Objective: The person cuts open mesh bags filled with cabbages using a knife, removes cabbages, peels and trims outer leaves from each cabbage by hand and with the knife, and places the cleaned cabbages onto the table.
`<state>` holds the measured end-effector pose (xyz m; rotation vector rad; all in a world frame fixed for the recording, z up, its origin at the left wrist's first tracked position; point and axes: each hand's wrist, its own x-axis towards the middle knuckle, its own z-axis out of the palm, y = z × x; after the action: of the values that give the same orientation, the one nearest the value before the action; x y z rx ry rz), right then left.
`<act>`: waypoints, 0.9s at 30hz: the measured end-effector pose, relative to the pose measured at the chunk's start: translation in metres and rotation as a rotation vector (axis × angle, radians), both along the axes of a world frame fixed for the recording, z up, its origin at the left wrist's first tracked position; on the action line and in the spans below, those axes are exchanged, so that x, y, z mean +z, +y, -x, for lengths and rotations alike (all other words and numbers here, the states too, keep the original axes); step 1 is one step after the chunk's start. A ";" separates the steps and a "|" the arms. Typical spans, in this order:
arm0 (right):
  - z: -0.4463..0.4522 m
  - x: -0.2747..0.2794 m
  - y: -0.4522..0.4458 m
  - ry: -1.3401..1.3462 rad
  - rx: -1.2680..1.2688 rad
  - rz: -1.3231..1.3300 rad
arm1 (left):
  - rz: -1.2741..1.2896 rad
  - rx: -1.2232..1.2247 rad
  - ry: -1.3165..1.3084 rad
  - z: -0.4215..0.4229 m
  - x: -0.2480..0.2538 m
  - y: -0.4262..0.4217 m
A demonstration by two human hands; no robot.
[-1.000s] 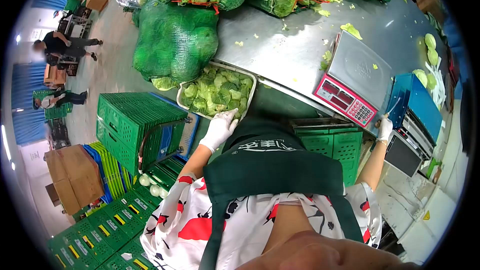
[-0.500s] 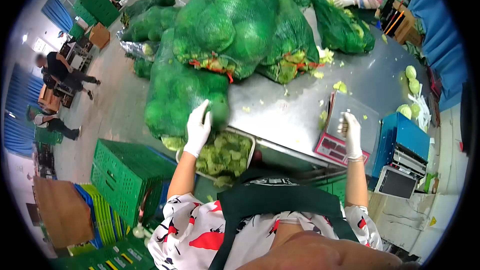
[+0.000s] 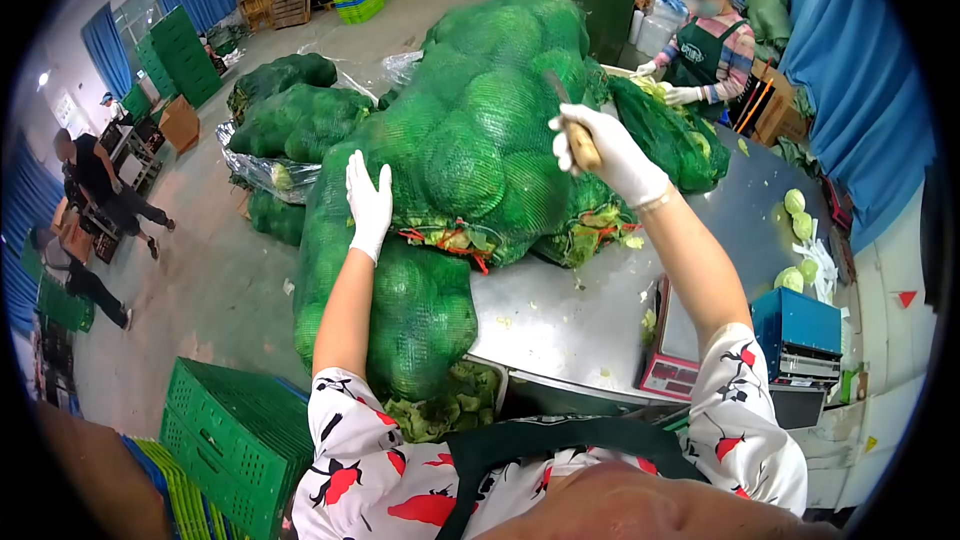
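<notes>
My right hand (image 3: 617, 155), in a white glove, is closed around the wooden handle of a knife (image 3: 582, 145), raised in front of the large green mesh bags. The knife's dark blade points up and away, blurred against the netting. My left hand (image 3: 370, 202), also gloved, has its fingers stretched out against or just over a green mesh bag (image 3: 325, 255); contact is hard to judge. Round green cabbages fill a big bag (image 3: 470, 155) between the hands. Red ties close the near end (image 3: 450, 238) of this bag.
A metal table (image 3: 545, 315) bears a scale (image 3: 672, 365), a blue box (image 3: 797, 335) and loose cabbages (image 3: 795, 202). Leaves fill a bin (image 3: 500, 385) below the edge. Green crates (image 3: 235, 430) stand at left. A co-worker (image 3: 705, 50) handles leaves across the table.
My right hand has risen from over the scale to the bags, with the knife now plainly visible. My left hand has moved up along the bag. The view has tilted upward.
</notes>
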<state>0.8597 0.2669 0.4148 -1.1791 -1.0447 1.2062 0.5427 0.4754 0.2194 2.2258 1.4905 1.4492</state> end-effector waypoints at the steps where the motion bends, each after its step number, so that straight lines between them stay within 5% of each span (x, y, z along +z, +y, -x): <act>1: 0.001 0.005 0.021 -0.066 -0.012 -0.036 | 0.047 0.010 0.014 -0.001 -0.004 0.011; 5: 0.000 0.024 0.098 0.081 -0.184 0.003 | 0.383 -0.111 0.017 0.001 0.018 0.004; 14: -0.018 0.007 0.209 0.311 -0.260 0.004 | 0.150 -0.084 0.066 0.007 -0.006 0.015; 21: 0.021 -0.018 0.171 0.229 -0.283 -0.038 | 0.089 -0.124 -0.102 0.008 -0.017 0.019; 27: 0.008 0.002 0.186 0.493 -0.148 0.062 | 0.051 -0.125 -0.122 0.009 -0.023 0.022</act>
<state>0.8516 0.4531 0.4171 -0.9191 -0.5456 1.3284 0.5333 0.4972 0.1967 2.1182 1.3117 1.4627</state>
